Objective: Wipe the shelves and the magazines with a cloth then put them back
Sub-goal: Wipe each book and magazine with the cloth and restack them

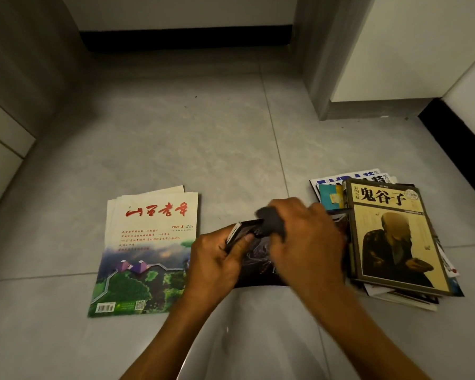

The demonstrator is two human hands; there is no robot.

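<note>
The left hand (217,259) pinched a dark magazine (254,259) by its left edge; the right hand (307,242) clutched a cloth (270,223) on its top; wiping hard could, I judged, nudge the stack (390,237) just right.

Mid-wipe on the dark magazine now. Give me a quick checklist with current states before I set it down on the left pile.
1. Left hand grips the dark magazine by its left edge: ok.
2. Right hand holds the dark cloth against the cover: ok.
3. Whole cover wiped: cannot tell, the hands hide much of it.
4. Left pile lies flat on the floor with its top cover unobstructed: ok.
5. Right stack tidy: not ok, the magazines are fanned out unevenly under the top book.
6. Floor between the piles free of obstacles: ok.
</note>
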